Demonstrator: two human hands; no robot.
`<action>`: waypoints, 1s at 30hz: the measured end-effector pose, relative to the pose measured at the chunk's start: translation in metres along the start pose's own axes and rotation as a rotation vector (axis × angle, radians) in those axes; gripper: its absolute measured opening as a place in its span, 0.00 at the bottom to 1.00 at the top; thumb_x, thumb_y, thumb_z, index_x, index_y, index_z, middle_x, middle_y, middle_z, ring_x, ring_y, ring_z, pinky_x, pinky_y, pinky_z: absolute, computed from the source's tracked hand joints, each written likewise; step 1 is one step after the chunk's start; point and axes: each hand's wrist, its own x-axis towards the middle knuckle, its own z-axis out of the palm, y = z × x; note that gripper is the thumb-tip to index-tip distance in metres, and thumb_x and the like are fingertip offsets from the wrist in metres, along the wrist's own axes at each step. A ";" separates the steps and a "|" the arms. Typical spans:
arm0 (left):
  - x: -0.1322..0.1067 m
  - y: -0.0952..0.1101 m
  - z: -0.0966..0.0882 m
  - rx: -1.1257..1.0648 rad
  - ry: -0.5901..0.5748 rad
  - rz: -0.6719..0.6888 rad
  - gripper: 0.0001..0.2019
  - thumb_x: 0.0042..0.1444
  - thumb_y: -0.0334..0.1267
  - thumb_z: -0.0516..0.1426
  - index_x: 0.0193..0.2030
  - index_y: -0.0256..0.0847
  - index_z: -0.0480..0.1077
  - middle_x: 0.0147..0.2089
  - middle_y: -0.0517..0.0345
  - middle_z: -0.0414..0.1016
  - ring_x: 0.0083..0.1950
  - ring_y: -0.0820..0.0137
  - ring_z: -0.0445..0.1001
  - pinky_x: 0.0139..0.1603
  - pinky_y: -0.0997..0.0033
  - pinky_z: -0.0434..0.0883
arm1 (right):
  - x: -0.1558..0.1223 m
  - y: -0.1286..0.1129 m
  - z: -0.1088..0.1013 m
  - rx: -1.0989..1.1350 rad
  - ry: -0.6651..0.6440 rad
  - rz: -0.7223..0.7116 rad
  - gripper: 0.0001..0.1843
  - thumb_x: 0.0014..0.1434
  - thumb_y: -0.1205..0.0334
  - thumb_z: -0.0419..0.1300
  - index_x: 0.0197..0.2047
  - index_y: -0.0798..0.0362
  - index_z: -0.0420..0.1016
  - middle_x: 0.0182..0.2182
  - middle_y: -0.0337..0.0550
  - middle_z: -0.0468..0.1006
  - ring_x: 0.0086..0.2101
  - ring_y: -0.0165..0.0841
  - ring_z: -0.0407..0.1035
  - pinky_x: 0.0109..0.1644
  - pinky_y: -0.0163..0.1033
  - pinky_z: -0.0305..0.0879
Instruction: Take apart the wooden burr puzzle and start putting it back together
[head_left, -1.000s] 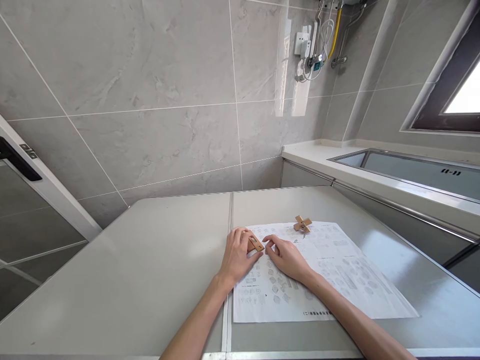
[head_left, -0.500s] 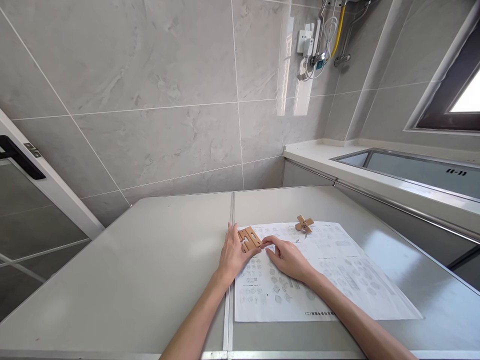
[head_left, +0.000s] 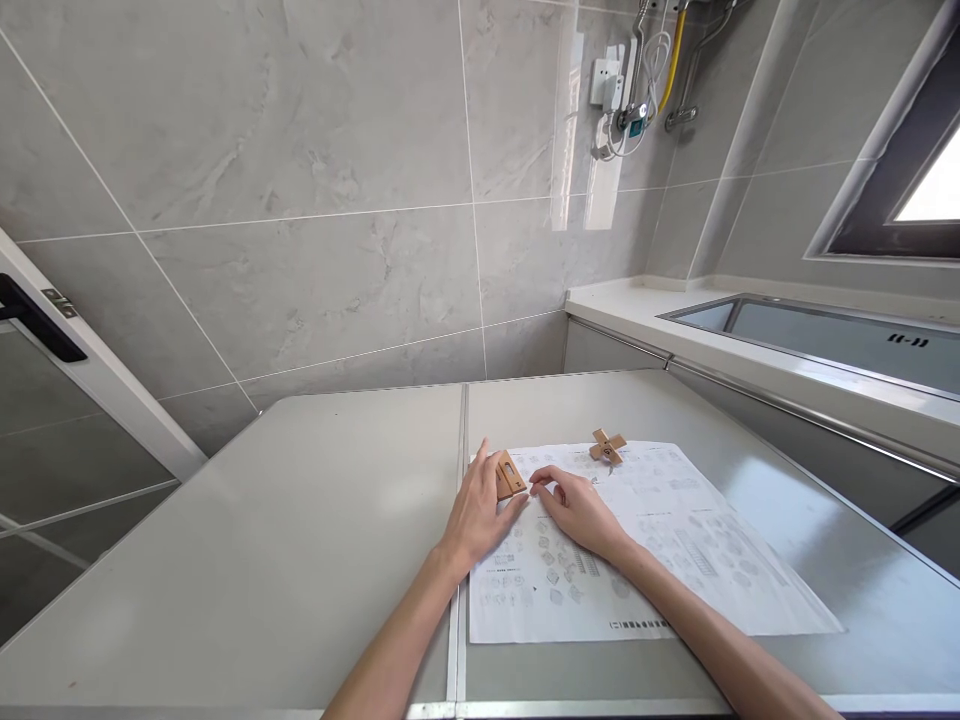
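Flat light-brown wooden puzzle pieces with slots lie side by side at the left part of a printed paper sheet. My left hand curls around their left and near sides, fingers over the top and thumb along the near edge, hiding part of them. Just right of the pieces, my right hand rests on the sheet with thumb and index finger pinched together by the pieces' corner. Whether anything sits in that pinch is too small to tell. A cross-shaped wooden assembly stands at the sheet's far edge.
The grey tabletop has a metal seam beside the sheet's left edge. Behind it rises a tiled wall with a socket and pipes. A counter with a sink is on the right, a door on the left.
My left hand has slid slightly right and now covers more of the wooden pieces. The right hand's fingertips have drawn back a little from the pieces' corner.
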 end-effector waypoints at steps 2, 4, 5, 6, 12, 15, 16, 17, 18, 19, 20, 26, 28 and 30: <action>-0.001 0.009 -0.002 -0.006 -0.011 0.021 0.29 0.69 0.50 0.57 0.73 0.54 0.53 0.80 0.48 0.47 0.76 0.50 0.60 0.67 0.45 0.71 | 0.001 0.003 0.000 0.023 0.039 0.028 0.14 0.67 0.52 0.52 0.46 0.46 0.75 0.39 0.42 0.84 0.24 0.35 0.66 0.35 0.44 0.66; -0.003 0.016 -0.003 -0.020 -0.008 0.055 0.25 0.70 0.46 0.56 0.71 0.54 0.56 0.80 0.51 0.49 0.75 0.52 0.62 0.65 0.47 0.73 | 0.003 0.005 0.000 0.044 0.082 0.048 0.12 0.66 0.53 0.52 0.47 0.46 0.73 0.41 0.43 0.84 0.23 0.35 0.66 0.36 0.45 0.67; -0.003 0.019 -0.003 -0.024 -0.007 0.075 0.24 0.70 0.45 0.56 0.70 0.54 0.57 0.79 0.51 0.51 0.74 0.53 0.63 0.65 0.47 0.74 | 0.003 0.006 -0.001 0.056 0.108 0.059 0.13 0.66 0.54 0.52 0.49 0.47 0.72 0.42 0.43 0.84 0.23 0.34 0.66 0.37 0.45 0.68; -0.004 0.022 -0.003 -0.027 -0.007 0.095 0.23 0.70 0.44 0.56 0.70 0.54 0.58 0.79 0.52 0.51 0.74 0.53 0.64 0.65 0.47 0.74 | 0.004 0.007 -0.001 0.072 0.138 0.073 0.14 0.66 0.54 0.52 0.51 0.47 0.70 0.43 0.44 0.83 0.23 0.34 0.67 0.39 0.46 0.69; -0.006 0.030 -0.003 -0.044 -0.043 0.160 0.20 0.70 0.40 0.55 0.66 0.50 0.62 0.78 0.53 0.55 0.75 0.54 0.62 0.68 0.47 0.73 | 0.009 0.011 -0.006 0.280 0.362 0.203 0.20 0.63 0.53 0.56 0.56 0.49 0.60 0.51 0.50 0.79 0.23 0.31 0.68 0.34 0.43 0.71; -0.006 0.030 -0.004 -0.041 -0.045 0.165 0.19 0.69 0.39 0.55 0.65 0.49 0.63 0.77 0.53 0.57 0.75 0.54 0.62 0.68 0.47 0.73 | 0.011 0.016 -0.012 0.409 0.461 0.283 0.16 0.61 0.53 0.59 0.49 0.47 0.60 0.62 0.53 0.68 0.24 0.27 0.68 0.30 0.42 0.72; -0.006 0.030 -0.004 -0.043 -0.041 0.163 0.19 0.69 0.39 0.55 0.65 0.49 0.63 0.76 0.52 0.57 0.74 0.54 0.62 0.67 0.46 0.74 | 0.011 0.018 -0.013 0.447 0.486 0.300 0.17 0.60 0.53 0.60 0.48 0.46 0.60 0.63 0.52 0.66 0.24 0.27 0.69 0.29 0.42 0.72; -0.006 0.030 -0.004 -0.044 -0.036 0.162 0.19 0.69 0.38 0.55 0.65 0.50 0.63 0.76 0.52 0.57 0.74 0.54 0.63 0.67 0.45 0.74 | 0.011 0.021 -0.014 0.481 0.499 0.314 0.18 0.59 0.54 0.61 0.48 0.45 0.59 0.62 0.51 0.67 0.24 0.27 0.69 0.29 0.42 0.73; -0.006 0.030 -0.003 -0.045 -0.034 0.162 0.18 0.69 0.38 0.55 0.65 0.50 0.63 0.76 0.52 0.58 0.74 0.53 0.63 0.66 0.45 0.75 | 0.012 0.024 -0.015 0.508 0.507 0.328 0.20 0.59 0.54 0.62 0.49 0.44 0.57 0.59 0.49 0.69 0.24 0.27 0.68 0.28 0.42 0.73; -0.006 0.029 -0.003 -0.046 -0.032 0.162 0.18 0.69 0.38 0.55 0.64 0.50 0.63 0.76 0.52 0.58 0.73 0.53 0.64 0.66 0.44 0.75 | 0.013 0.027 -0.015 0.527 0.509 0.340 0.22 0.59 0.53 0.62 0.51 0.43 0.55 0.56 0.47 0.72 0.24 0.28 0.68 0.27 0.41 0.73; -0.006 0.029 -0.002 -0.045 -0.031 0.162 0.18 0.69 0.38 0.55 0.64 0.50 0.64 0.75 0.52 0.59 0.73 0.53 0.65 0.66 0.44 0.75 | 0.013 0.030 -0.015 0.537 0.506 0.348 0.23 0.59 0.53 0.62 0.52 0.43 0.54 0.53 0.45 0.73 0.24 0.28 0.67 0.27 0.40 0.72; -0.006 0.027 0.000 -0.037 -0.032 0.170 0.16 0.69 0.38 0.55 0.62 0.49 0.65 0.73 0.49 0.61 0.70 0.53 0.69 0.65 0.44 0.76 | 0.016 0.034 -0.013 0.609 0.484 0.394 0.27 0.58 0.54 0.61 0.55 0.41 0.49 0.46 0.39 0.75 0.21 0.27 0.65 0.19 0.35 0.62; -0.006 0.028 0.000 -0.026 -0.034 0.175 0.15 0.68 0.37 0.55 0.61 0.48 0.66 0.72 0.49 0.62 0.70 0.53 0.68 0.65 0.45 0.76 | 0.017 0.032 -0.014 0.663 0.495 0.412 0.30 0.56 0.55 0.62 0.55 0.40 0.49 0.46 0.39 0.75 0.20 0.27 0.65 0.18 0.35 0.60; -0.006 0.029 -0.001 -0.011 -0.034 0.176 0.15 0.68 0.37 0.55 0.60 0.48 0.67 0.71 0.50 0.63 0.70 0.54 0.67 0.65 0.46 0.76 | 0.016 0.031 -0.015 0.705 0.505 0.419 0.32 0.55 0.56 0.63 0.56 0.40 0.49 0.47 0.40 0.74 0.21 0.27 0.66 0.18 0.34 0.59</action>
